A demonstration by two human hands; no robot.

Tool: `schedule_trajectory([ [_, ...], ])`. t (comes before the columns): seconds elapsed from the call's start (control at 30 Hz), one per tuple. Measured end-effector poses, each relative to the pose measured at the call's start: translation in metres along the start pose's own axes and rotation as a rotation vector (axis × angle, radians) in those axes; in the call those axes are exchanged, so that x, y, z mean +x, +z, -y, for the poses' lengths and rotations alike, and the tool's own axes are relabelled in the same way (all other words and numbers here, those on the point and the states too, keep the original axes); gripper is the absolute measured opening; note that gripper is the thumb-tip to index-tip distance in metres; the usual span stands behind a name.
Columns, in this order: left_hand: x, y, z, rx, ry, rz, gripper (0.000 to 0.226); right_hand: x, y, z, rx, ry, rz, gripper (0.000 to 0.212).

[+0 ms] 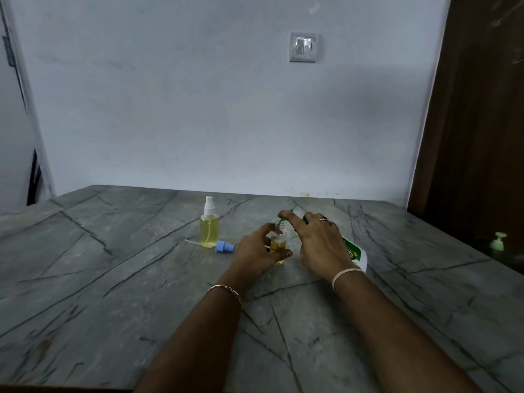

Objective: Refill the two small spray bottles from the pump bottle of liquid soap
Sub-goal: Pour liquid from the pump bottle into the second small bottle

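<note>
My left hand (256, 251) grips a small clear spray bottle (278, 241), uncapped and upright on the table, partly filled with yellow liquid. My right hand (317, 239) holds the white pump bottle (354, 252), tilted over, with its green spout (281, 221) at the small bottle's mouth and my index finger on the pump head. A second small spray bottle (209, 226) stands to the left, full of yellow liquid, with a white sprayer on it. A blue spray cap (224, 247) with its dip tube lies beside that bottle.
The grey marble table (113, 279) runs back to a white wall with a switch plate (304, 47). A dark brown door (476, 123) stands at the right. A small green pump bottle (497, 241) sits at the far right edge.
</note>
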State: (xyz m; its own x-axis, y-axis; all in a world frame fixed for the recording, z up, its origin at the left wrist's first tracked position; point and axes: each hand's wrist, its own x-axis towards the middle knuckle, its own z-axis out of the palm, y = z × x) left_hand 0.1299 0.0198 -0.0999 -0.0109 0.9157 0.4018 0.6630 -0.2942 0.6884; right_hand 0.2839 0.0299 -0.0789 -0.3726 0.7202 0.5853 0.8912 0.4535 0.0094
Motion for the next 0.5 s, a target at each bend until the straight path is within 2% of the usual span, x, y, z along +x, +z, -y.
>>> schedule_trajectory([
  [0.5, 0.0003, 0.0015, 0.0035, -0.016, 0.002, -0.005, 0.061, 0.0027, 0.0024, 0.0043, 0.009, 0.02, -0.018, 0.073],
])
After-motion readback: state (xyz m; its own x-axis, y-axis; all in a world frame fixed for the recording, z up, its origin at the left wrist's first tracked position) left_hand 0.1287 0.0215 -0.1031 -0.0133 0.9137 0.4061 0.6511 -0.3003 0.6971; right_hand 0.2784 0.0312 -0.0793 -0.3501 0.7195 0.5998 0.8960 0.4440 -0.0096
